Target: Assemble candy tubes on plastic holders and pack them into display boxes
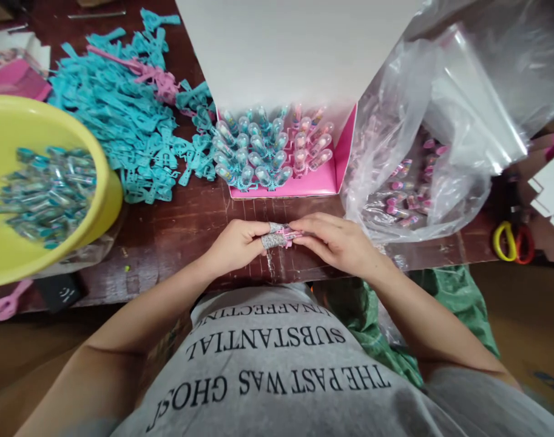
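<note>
Between my two hands, over the front part of the table, is a small pink plastic piece [286, 235]; the fingers cover most of it, so its exact kind is hidden. My left hand [240, 243] pinches one side of it, with grey wrapping on the thumb and a finger. From the other side my right hand [334, 243] grips it with closed fingertips. Just beyond the hands stands an open pink and white display box [283, 189]. Upright in it are several clear-capped teal pieces [258, 145] and, to their right, several pink ones [310, 142].
At left, a yellow basin [106, 194] holds small clear and teal capsules [53, 194]. Behind it lies a heap of teal plastic parts [122, 109] with some pink parts [162, 82]. A clear plastic bag [381, 200] with pink capsules and scissors [506, 240] are at right.
</note>
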Motion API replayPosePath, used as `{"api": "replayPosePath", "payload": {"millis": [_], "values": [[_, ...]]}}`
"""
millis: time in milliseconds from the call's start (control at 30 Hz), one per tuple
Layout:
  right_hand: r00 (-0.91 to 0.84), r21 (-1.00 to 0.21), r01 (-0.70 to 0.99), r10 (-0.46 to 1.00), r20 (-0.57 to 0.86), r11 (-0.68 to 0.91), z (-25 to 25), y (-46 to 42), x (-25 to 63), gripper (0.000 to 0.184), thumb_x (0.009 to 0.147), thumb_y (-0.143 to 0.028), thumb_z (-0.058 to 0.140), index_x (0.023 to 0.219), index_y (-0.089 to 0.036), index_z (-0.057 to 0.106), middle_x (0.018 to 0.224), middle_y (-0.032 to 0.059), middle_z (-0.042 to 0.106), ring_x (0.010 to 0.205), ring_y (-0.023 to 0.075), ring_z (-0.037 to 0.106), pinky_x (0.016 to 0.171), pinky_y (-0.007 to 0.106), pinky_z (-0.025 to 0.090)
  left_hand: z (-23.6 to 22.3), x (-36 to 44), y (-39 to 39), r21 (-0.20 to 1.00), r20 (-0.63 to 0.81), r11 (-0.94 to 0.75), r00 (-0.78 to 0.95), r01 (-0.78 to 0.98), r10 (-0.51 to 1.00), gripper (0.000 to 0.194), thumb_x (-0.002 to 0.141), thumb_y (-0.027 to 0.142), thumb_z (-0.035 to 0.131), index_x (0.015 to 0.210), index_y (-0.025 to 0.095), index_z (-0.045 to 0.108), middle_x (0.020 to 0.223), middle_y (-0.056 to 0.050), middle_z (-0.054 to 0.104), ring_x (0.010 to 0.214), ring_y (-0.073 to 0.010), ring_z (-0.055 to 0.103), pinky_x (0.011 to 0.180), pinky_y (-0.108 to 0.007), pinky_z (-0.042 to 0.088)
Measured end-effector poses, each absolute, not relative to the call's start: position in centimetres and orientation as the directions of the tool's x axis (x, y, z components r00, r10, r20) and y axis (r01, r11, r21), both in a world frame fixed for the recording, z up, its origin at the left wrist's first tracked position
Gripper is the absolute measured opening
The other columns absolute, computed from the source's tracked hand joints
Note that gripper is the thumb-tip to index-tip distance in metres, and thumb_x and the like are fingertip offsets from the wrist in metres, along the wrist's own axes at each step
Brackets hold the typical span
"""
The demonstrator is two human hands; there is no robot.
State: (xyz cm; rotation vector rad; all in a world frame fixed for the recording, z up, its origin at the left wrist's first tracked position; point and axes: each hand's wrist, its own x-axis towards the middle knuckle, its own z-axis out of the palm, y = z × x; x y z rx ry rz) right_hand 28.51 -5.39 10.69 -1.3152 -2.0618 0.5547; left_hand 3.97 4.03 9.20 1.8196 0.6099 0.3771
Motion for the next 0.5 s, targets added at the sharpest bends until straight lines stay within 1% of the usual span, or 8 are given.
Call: {"api": "replayPosePath", "payload": {"millis": [67,133,200,267,333,400,467,500], "values": [[-0.278,-0.685,0.629,0.929,0.244,0.368,10.8,-5.4,28.3,0.027,0.110,-0.038,0.060,0.125,-0.021,0.073,0.113,0.0059,0.081,0.099,0.0173,0.076,0.087,0.031,0.059,8.8,3.7,3.7,0.860,0.121,-0.465,0.799,0.212,0.589,0.027,0.104,0.021,0.059,0.115,0.022,0.084,0.096,-0.002,0.085,0.072,-0.0123,0.077,0.068,-0.021,0.059],[-0.194,-0.782,0.584,0.973,0.128,0.219,11.0,-5.2,27.8,0.033,0.109,-0.047,0.061,0.114,-0.018,0.075,0.095,0.0036,0.081,0.080,0.0145,0.073,0.074,0.028,0.055,8.3,3.7,3.5,0.662,0.326,-0.714,0.769,0.229,0.550,0.028,0.105,0.019,0.058,0.117,0.021,0.083,0.111,-0.004,0.085,0.085,-0.0157,0.081,0.075,-0.025,0.062],[-0.110,-0.853,0.522,0.992,-0.062,0.005,11.0,-5.0,27.3,0.047,0.108,-0.057,0.056,0.089,-0.018,0.075,0.070,-0.0003,0.073,0.060,0.0109,0.064,0.060,0.026,0.047,8.0,4.0,3.3,0.425,0.473,-0.868,0.755,0.257,0.455,0.026,0.104,0.016,0.058,0.114,0.020,0.082,0.120,-0.005,0.083,0.084,-0.0169,0.080,0.073,-0.027,0.063],[-0.070,-0.874,0.460,0.975,-0.212,-0.157,10.9,-5.0,27.1,0.060,0.107,-0.064,0.051,0.073,-0.018,0.070,0.059,-0.0015,0.066,0.052,0.0091,0.056,0.055,0.026,0.043,7.7,4.5,3.4,0.278,0.519,-0.923,0.767,0.266,0.377,0.025,0.104,0.016,0.059,0.112,0.020,0.082,0.121,-0.005,0.083,0.075,-0.0167,0.079,0.068,-0.029,0.062],[-0.054,-0.889,0.418,0.972,-0.230,-0.187,10.9,-5.3,27.6,0.058,0.103,-0.069,0.056,0.087,-0.018,0.077,0.073,0.0013,0.074,0.056,0.0098,0.058,0.059,0.026,0.046,7.6,4.7,3.6,0.276,0.515,-0.926,0.775,0.256,0.368,0.026,0.105,0.017,0.060,0.118,0.020,0.082,0.120,-0.005,0.083,0.078,-0.0183,0.080,0.071,-0.031,0.064],[-0.012,-0.889,0.440,0.989,-0.150,-0.129,11.0,-6.0,29.3,0.062,0.096,-0.071,0.067,0.128,-0.020,0.075,0.107,0.0062,0.081,0.066,0.0119,0.063,0.065,0.029,0.053,7.5,4.6,4.0,0.370,0.489,-0.895,0.767,0.250,0.416,0.028,0.106,0.022,0.061,0.127,0.021,0.080,0.120,-0.006,0.083,0.090,-0.0210,0.082,0.082,-0.033,0.067],[0.119,-0.807,0.584,0.993,-0.021,-0.087,11.3,-7.2,32.4,0.074,0.094,-0.069,0.071,0.151,-0.022,0.062,0.128,0.0105,0.077,0.075,0.0156,0.066,0.073,0.033,0.057,7.4,4.0,4.4,0.512,0.418,-0.815,0.750,0.271,0.512,0.028,0.106,0.028,0.062,0.127,0.023,0.080,0.121,-0.005,0.083,0.100,-0.0221,0.082,0.090,-0.032,0.066],[0.209,-0.713,0.690,0.977,0.037,-0.121,11.5,-7.8,34.4,0.070,0.097,-0.065,0.068,0.152,-0.022,0.061,0.131,0.0120,0.075,0.080,0.0180,0.068,0.077,0.035,0.058,7.3,3.6,4.6,0.593,0.350,-0.751,0.746,0.291,0.566,0.027,0.106,0.031,0.063,0.125,0.024,0.081,0.120,-0.005,0.083,0.101,-0.0218,0.082,0.091,-0.031,0.066]]}}
